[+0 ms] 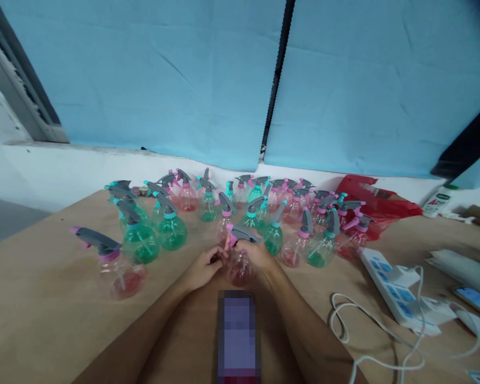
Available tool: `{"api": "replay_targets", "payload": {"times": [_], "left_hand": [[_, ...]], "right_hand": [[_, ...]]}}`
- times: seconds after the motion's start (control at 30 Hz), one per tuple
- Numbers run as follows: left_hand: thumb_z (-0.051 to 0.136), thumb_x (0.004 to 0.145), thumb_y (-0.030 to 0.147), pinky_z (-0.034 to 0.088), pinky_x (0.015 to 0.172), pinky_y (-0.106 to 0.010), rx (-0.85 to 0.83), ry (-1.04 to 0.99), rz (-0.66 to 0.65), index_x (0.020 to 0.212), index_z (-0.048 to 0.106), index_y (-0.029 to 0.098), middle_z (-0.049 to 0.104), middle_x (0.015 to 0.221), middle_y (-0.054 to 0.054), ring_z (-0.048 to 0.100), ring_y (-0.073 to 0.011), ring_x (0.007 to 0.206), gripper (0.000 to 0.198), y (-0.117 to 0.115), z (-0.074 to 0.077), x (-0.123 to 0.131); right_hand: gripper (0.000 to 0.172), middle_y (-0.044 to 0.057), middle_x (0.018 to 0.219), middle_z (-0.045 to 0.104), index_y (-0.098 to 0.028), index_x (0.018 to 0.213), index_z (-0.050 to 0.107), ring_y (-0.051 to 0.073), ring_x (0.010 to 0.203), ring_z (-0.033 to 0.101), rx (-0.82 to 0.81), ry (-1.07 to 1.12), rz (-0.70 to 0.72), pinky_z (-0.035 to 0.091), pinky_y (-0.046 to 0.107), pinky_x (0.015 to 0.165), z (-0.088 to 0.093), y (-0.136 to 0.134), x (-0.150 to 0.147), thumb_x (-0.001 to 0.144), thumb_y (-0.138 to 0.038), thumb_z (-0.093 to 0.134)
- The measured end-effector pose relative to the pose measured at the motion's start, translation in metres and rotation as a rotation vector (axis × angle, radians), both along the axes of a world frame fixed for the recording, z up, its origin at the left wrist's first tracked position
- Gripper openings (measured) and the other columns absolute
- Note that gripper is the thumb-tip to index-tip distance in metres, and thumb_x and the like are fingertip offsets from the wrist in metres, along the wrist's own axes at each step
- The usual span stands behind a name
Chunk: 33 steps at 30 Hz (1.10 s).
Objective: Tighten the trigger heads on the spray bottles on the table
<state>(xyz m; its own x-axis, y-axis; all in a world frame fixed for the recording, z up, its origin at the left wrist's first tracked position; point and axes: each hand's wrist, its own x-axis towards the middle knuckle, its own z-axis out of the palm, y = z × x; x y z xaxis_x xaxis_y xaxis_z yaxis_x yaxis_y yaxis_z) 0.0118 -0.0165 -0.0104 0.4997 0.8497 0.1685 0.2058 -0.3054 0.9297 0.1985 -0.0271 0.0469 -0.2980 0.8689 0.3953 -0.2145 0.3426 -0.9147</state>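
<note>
My right hand point(256, 252) is wrapped round the neck of a clear pinkish spray bottle point(240, 272) with a grey and pink trigger head. The bottle stands nearly upright at the near middle of the table, its nozzle turned to the left. At its left side is my left hand point(205, 268), fingers loosely bent and apart, the tips close to the bottle below the nozzle. Whether they touch it I cannot tell. Green spray bottles point(272, 237) and pink ones point(297, 250) stand just behind. Apart on the left stands another pink spray bottle point(124, 277).
Several more green and pink spray bottles point(173, 232) crowd the wooden table point(44, 288) toward the wall. On the right lie a red plastic bag point(384, 205), a power strip point(392, 293), white cables point(372, 314), a phone point(478, 301) and a white bottle point(440, 201). A blurred-out object point(239, 336) lies in front.
</note>
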Motion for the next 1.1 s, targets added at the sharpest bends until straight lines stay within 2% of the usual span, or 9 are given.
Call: {"api": "replay_targets", "payload": {"times": [0.1,0.33,0.5,0.6,0.7,0.8,0.93,1.1], "left_hand": [[0.058,0.083,0.028,0.046,0.085,-0.031,0.000,0.011,0.013,0.087,0.062,0.019,0.065,0.088,-0.002,0.060,-0.0197,0.087,0.011,0.000,0.000,0.000],[0.057,0.083,0.024,0.047,0.087,-0.033,0.040,0.013,0.008,0.089,0.063,0.019,0.067,0.088,-0.002,0.061,-0.0196,0.088,0.010,-0.002,0.004,0.000],[0.058,0.085,0.029,0.047,0.088,-0.034,0.005,0.003,0.014,0.091,0.063,0.019,0.067,0.092,-0.003,0.062,-0.0209,0.091,0.013,-0.003,0.004,0.002],[0.060,0.083,0.028,0.048,0.086,-0.034,-0.008,-0.003,-0.013,0.095,0.063,0.019,0.067,0.093,-0.002,0.062,-0.0205,0.090,0.015,-0.004,0.004,0.000],[0.065,0.077,0.022,0.049,0.086,-0.035,0.002,-0.026,-0.035,0.123,0.057,0.020,0.067,0.105,-0.004,0.062,-0.0207,0.092,0.047,-0.007,0.004,-0.005],[0.071,0.076,0.023,0.048,0.096,-0.040,0.064,-0.027,-0.084,0.142,0.043,0.022,0.059,0.132,-0.010,0.061,-0.0262,0.111,0.071,-0.010,0.005,-0.011],[0.078,0.078,0.030,0.035,0.114,-0.049,0.182,-0.061,-0.132,0.147,0.035,0.022,0.047,0.148,-0.014,0.044,-0.0330,0.137,0.081,-0.014,0.007,-0.010],[0.082,0.075,0.032,0.032,0.117,-0.053,0.152,-0.133,-0.099,0.147,0.027,0.023,0.040,0.150,-0.017,0.039,-0.0340,0.141,0.092,-0.020,0.004,-0.002]], "right_hand": [[0.024,0.000,0.068,0.065,-0.021,0.073,0.072,0.015,0.063,0.055,0.000,0.006,0.032,0.043,0.025,0.060,0.003,-0.003,-0.001,0.064,-0.015,0.050],[0.029,-0.002,0.067,0.066,-0.024,0.083,0.074,0.015,0.063,0.054,0.042,-0.059,-0.070,0.045,0.026,0.063,0.003,-0.002,-0.001,0.064,-0.019,0.052],[0.021,0.002,0.066,0.065,-0.020,0.071,0.072,0.017,0.064,0.056,-0.013,-0.065,-0.049,0.046,0.026,0.060,0.005,-0.003,-0.002,0.063,-0.022,0.052],[0.016,0.000,0.065,0.064,-0.022,0.068,0.069,0.016,0.063,0.055,-0.015,-0.024,-0.081,0.047,0.026,0.060,0.001,-0.002,-0.002,0.063,-0.020,0.053],[0.008,-0.002,0.066,0.062,-0.022,0.071,0.066,0.014,0.061,0.053,0.016,-0.011,-0.135,0.047,0.025,0.062,-0.009,0.001,-0.004,0.068,-0.020,0.059],[0.007,-0.003,0.068,0.061,-0.020,0.079,0.066,0.012,0.062,0.052,0.082,-0.042,-0.226,0.045,0.024,0.061,-0.018,0.002,-0.009,0.075,-0.025,0.064],[0.015,-0.002,0.074,0.062,-0.019,0.094,0.069,0.013,0.066,0.054,0.203,-0.098,-0.358,0.047,0.025,0.065,-0.021,-0.004,-0.019,0.083,-0.029,0.066],[0.030,0.005,0.102,0.067,-0.024,0.118,0.068,0.020,0.095,0.061,0.363,-0.192,-0.420,0.050,0.034,0.089,-0.017,-0.009,-0.028,0.088,-0.025,0.062]]}}
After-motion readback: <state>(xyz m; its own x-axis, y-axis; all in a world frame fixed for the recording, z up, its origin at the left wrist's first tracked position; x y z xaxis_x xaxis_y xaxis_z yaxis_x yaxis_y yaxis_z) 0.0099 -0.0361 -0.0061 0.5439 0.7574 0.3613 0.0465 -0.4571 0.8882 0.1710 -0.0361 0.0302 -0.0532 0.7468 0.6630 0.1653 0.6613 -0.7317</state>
